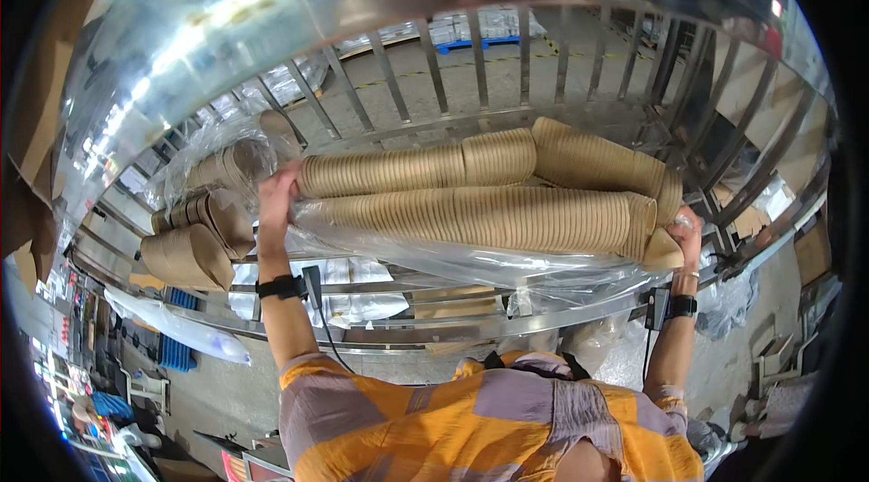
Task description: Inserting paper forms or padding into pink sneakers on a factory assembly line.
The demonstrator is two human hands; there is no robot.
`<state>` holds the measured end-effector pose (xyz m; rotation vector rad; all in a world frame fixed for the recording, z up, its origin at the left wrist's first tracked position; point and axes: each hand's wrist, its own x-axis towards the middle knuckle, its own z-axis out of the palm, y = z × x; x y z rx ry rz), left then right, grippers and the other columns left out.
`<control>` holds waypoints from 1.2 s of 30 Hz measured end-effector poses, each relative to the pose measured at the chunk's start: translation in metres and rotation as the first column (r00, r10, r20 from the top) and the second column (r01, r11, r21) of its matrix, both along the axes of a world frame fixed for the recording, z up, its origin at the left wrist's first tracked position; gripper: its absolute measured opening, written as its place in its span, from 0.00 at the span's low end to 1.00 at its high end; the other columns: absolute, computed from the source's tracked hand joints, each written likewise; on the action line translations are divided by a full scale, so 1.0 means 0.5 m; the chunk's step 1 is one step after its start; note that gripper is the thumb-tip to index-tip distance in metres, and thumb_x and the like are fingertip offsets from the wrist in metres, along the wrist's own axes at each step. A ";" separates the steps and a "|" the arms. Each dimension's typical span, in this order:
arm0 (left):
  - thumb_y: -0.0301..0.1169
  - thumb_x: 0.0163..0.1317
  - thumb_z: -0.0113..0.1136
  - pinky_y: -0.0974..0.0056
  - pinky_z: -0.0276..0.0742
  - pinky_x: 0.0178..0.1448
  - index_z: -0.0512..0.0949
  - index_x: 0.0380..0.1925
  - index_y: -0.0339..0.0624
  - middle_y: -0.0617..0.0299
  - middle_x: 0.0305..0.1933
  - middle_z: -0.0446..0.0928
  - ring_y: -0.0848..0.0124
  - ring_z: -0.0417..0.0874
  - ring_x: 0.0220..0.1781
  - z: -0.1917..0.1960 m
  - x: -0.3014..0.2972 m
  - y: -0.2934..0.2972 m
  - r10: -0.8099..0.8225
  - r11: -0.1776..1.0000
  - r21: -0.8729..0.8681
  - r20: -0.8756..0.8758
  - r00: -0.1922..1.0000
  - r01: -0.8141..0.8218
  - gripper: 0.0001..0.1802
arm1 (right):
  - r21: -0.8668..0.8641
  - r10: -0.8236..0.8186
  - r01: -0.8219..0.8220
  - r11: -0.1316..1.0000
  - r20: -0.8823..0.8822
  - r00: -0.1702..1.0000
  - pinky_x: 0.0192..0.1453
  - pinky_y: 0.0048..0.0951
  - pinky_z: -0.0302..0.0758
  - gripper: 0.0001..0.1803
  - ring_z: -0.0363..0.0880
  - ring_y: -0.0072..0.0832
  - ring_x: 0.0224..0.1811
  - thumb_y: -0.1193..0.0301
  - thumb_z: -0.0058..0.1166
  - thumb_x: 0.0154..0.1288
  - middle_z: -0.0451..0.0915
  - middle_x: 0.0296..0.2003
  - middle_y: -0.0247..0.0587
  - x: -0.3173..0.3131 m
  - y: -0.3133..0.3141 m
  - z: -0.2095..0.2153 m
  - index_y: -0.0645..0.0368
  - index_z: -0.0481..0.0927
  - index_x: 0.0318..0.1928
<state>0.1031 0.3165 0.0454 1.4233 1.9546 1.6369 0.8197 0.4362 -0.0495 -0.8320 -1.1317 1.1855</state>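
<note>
left hand (276, 197), right hand (686, 233) grip bagged paper bowl stacks (471, 215); fingers hidden.

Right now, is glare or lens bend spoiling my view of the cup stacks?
Head view: strong glare on the shiny metal chute up top, and sheen on the plastic bag. The railing curves near the rim from the fisheye. The brown cup stacks stay sharp between left hand and right hand.

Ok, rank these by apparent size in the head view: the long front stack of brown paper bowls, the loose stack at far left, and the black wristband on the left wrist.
1. Long front stack, held between both hands.
2. Loose stack at far left.
3. Black wristband.
</note>
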 end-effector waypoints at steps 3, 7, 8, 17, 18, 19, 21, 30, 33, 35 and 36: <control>0.43 0.64 0.57 0.68 0.71 0.50 0.82 0.44 0.33 0.60 0.39 0.82 0.73 0.78 0.42 0.029 -0.003 -0.017 0.036 0.983 -0.183 0.223 0.974 0.005 0.22 | -0.010 0.009 -0.008 1.000 0.130 0.991 0.49 0.26 0.74 0.16 0.78 0.31 0.43 0.77 0.49 0.40 0.80 0.42 0.41 0.008 0.004 -0.003 0.65 0.80 0.35; 0.39 0.66 0.54 0.69 0.73 0.50 0.80 0.47 0.34 0.60 0.43 0.81 0.72 0.79 0.43 0.026 -0.032 -0.014 0.023 0.977 -0.208 0.287 0.958 0.039 0.20 | 0.099 0.045 -0.043 0.994 -0.014 0.999 0.49 0.24 0.71 0.15 0.77 0.29 0.43 0.74 0.51 0.39 0.80 0.41 0.40 -0.044 0.003 0.043 0.65 0.79 0.32; 0.38 0.66 0.53 0.69 0.73 0.49 0.79 0.48 0.34 0.61 0.44 0.81 0.73 0.79 0.44 0.017 -0.053 -0.002 0.076 0.967 -0.254 0.296 0.952 0.002 0.19 | 0.083 0.037 -0.045 0.996 0.096 0.995 0.48 0.24 0.71 0.14 0.77 0.29 0.43 0.74 0.51 0.39 0.79 0.40 0.40 -0.026 0.015 0.021 0.64 0.78 0.31; 0.23 0.62 0.53 0.71 0.69 0.40 0.82 0.32 0.35 0.69 0.29 0.77 0.78 0.74 0.33 -0.011 -0.082 0.033 -0.076 0.993 -0.093 -0.032 0.997 0.073 0.08 | 0.110 0.022 0.021 0.994 -0.376 0.926 0.44 0.28 0.66 0.06 0.68 0.32 0.34 0.78 0.44 0.40 0.69 0.28 0.41 -0.008 0.024 0.000 0.62 0.69 0.25; 0.23 0.63 0.52 0.72 0.69 0.39 0.81 0.31 0.34 0.69 0.29 0.77 0.78 0.73 0.32 -0.014 -0.085 0.032 -0.005 0.999 -0.047 0.071 0.997 0.008 0.08 | 0.105 0.018 0.024 0.994 -0.379 0.925 0.44 0.28 0.66 0.06 0.68 0.32 0.34 0.78 0.44 0.40 0.69 0.28 0.41 0.001 0.026 -0.007 0.62 0.69 0.25; 0.23 0.63 0.52 0.72 0.69 0.39 0.81 0.31 0.34 0.69 0.29 0.77 0.78 0.73 0.32 -0.010 -0.073 0.033 -0.008 0.999 -0.050 0.070 0.998 0.012 0.08 | 0.099 -0.027 0.085 0.991 -0.482 0.876 0.42 0.28 0.65 0.05 0.64 0.31 0.31 0.78 0.44 0.40 0.67 0.26 0.39 0.009 0.028 -0.005 0.61 0.68 0.23; 0.24 0.65 0.50 0.72 0.67 0.36 0.80 0.29 0.33 0.68 0.27 0.76 0.78 0.72 0.30 -0.006 -0.050 0.035 -0.020 0.985 0.172 0.236 0.971 -0.021 0.10 | 0.056 -0.137 0.213 0.975 -0.604 0.785 0.37 0.29 0.60 0.04 0.55 0.29 0.26 0.78 0.43 0.41 0.59 0.22 0.36 0.018 0.025 -0.011 0.59 0.62 0.20; 0.26 0.66 0.49 0.71 0.66 0.34 0.77 0.26 0.34 0.70 0.24 0.72 0.79 0.69 0.28 0.002 -0.052 0.087 0.032 0.970 0.236 0.126 0.992 -0.061 0.11 | 0.054 -0.133 0.222 0.974 -0.657 0.742 0.38 0.31 0.66 0.04 0.66 0.32 0.29 0.73 0.47 0.56 0.67 0.25 0.38 0.014 0.098 -0.021 0.61 0.69 0.28; 0.29 0.64 0.49 0.67 0.68 0.35 0.77 0.26 0.33 0.65 0.23 0.74 0.74 0.69 0.27 -0.006 -0.044 0.083 0.120 0.967 0.221 0.036 0.992 -0.125 0.13 | 0.032 0.070 -0.062 0.998 -0.434 0.898 0.37 0.31 0.69 0.14 0.68 0.30 0.30 0.65 0.49 0.65 0.72 0.28 0.40 -0.034 0.039 0.077 0.63 0.74 0.43; 0.32 0.63 0.49 0.63 0.70 0.37 0.78 0.27 0.32 0.58 0.25 0.77 0.68 0.74 0.28 0.000 -0.063 0.092 0.149 0.984 0.133 -0.220 0.964 -0.122 0.14 | -0.118 0.112 -0.128 0.985 -0.137 0.984 0.40 0.33 0.73 0.37 0.75 0.33 0.37 0.47 0.57 0.63 0.79 0.36 0.45 -0.007 0.043 0.095 0.59 0.68 0.63; 0.35 0.62 0.48 0.58 0.72 0.39 0.79 0.27 0.31 0.51 0.28 0.80 0.61 0.78 0.30 0.009 -0.074 0.099 0.151 0.988 0.045 -0.466 0.872 -0.147 0.17 | -0.112 0.109 -0.124 0.986 -0.134 0.985 0.40 0.33 0.73 0.37 0.75 0.33 0.37 0.47 0.57 0.63 0.79 0.36 0.45 -0.006 0.047 0.097 0.59 0.68 0.63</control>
